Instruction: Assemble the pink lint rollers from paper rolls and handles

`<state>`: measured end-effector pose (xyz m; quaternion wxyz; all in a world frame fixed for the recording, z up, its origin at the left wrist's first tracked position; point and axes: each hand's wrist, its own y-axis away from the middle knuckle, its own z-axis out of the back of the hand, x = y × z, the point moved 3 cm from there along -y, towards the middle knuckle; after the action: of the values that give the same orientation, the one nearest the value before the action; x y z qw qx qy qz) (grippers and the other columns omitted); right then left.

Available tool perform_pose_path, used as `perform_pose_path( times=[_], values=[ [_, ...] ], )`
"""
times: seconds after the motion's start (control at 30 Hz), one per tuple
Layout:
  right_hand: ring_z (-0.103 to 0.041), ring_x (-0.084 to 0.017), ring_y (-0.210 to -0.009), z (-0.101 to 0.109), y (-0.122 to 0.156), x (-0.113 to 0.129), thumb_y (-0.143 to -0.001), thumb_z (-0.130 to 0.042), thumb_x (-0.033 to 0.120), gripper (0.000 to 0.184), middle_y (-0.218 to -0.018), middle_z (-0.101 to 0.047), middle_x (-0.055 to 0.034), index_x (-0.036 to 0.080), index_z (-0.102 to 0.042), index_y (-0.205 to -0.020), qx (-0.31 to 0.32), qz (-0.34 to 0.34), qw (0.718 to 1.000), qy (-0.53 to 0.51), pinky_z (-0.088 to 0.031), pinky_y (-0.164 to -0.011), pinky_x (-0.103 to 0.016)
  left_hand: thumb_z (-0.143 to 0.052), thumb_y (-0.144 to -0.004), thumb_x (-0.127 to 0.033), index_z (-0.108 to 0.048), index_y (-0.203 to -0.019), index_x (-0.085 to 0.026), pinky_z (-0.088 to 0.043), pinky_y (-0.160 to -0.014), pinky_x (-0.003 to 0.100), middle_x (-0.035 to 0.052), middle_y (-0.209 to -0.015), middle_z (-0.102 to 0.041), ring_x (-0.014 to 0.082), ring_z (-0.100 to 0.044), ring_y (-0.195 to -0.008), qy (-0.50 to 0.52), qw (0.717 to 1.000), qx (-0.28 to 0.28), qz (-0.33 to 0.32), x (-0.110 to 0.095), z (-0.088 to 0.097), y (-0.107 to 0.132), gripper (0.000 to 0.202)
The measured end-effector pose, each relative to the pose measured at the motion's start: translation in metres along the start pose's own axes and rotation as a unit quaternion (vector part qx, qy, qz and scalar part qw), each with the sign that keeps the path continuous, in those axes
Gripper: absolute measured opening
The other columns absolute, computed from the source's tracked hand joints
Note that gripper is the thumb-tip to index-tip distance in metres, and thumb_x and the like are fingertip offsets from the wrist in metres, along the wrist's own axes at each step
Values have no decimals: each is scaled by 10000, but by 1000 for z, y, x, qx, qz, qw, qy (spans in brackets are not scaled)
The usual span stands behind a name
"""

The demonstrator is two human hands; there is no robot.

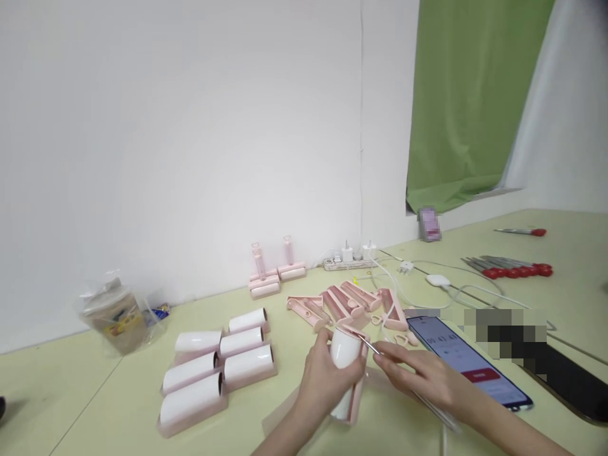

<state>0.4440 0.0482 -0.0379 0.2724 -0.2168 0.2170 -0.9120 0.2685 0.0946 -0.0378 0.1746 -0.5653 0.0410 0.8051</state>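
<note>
Glossy white covers the roll (345, 347) of what looks like a small lint roller, its pink holder (354, 408) running along the right side, all within the grasp of the left hand (327, 372). With the wall at twelve o'clock, the roller's long axis runs from about twelve to six, the capped end uppermost. Of the two, the left hand is nearer: it wraps the body from eight o'clock, thumb laid across the front, most of the other fingers hidden behind.

At four o'clock from the capped end, the right hand (425, 379) pinches a slim metal tool (370, 344). The shaft points to ten, slanting across the roller's axis; its tip meets or stops just short of the pink end cap, and which cannot be told.

Around the held roller, six white rolls (249, 364) lie towards nine, loose pink holder parts (342, 301) at twelve, red-handled tools (520, 271) at two and a phone (456, 351) at three, on a pale green table (118, 405).
</note>
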Motion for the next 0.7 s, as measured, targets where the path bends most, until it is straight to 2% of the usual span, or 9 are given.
perform_pose_path(
  times=[0.1, 0.2, 0.27, 0.33, 0.47, 0.7],
  values=[
    [-632, -159, -881, -2, -1, -4, -885, -348, 248, 311, -1044, -643, -43, 260, -577, -1095, -26, 52, 996, 61, -517, -691, -197, -657, -629, -350, -494, -853, -174, -397, -601, 228, 5, -736, -556, 161, -519, -687, 37, 999, -14, 2, -1, -2, -7, 328],
    [-636, -152, -851, -4, -8, -3, -900, -290, 184, 344, -1044, -635, -94, 213, -551, -1123, -77, 136, 979, 130, -510, -674, -203, -694, -582, -316, -495, -857, -158, -404, -583, 223, 15, -752, -547, 161, -522, -689, 141, 988, -30, 49, -3, -7, -17, 374],
    [-631, -163, -859, -3, -17, -1, -904, -269, 159, 344, -1034, -625, -130, 173, -536, -1121, -104, 157, 969, 158, -509, -658, -222, -686, -585, -295, -490, -882, -149, -413, -563, 226, 21, -747, -547, 157, -530, -660, 210, 974, -25, 80, -6, -13, -26, 384],
    [-624, -162, -860, 1, -29, 0, -905, -278, 163, 308, -983, -624, -131, 158, -528, -1085, -118, 130, 971, 165, -505, -627, -227, -662, -607, -293, -475, -912, -158, -422, -548, 229, 13, -730, -547, 148, -537, -623, 247, 965, -16, 91, -10, -18, -34, 383],
    [-619, -127, -747, 3, -45, 1, -899, -306, 181, 234, -876, -612, -73, 187, -504, -1022, -111, 68, 976, 173, -485, -582, -220, -634, -627, -291, -456, -932, -180, -439, -552, 229, -2, -719, -550, 142, -555, -616, 279, 956, -17, 86, -12, -23, -42, 370],
    [-559, -103, -551, -27, -42, -15, -901, -323, 199, 204, -773, -574, -36, 178, -524, -931, -71, 53, 971, 220, -386, -498, -194, -681, -531, -205, -475, -813, -159, -428, -473, 213, -12, -628, -549, 132, -554, -528, 307, 940, -74, 127, 5, -25, -42, 352]
  ],
)
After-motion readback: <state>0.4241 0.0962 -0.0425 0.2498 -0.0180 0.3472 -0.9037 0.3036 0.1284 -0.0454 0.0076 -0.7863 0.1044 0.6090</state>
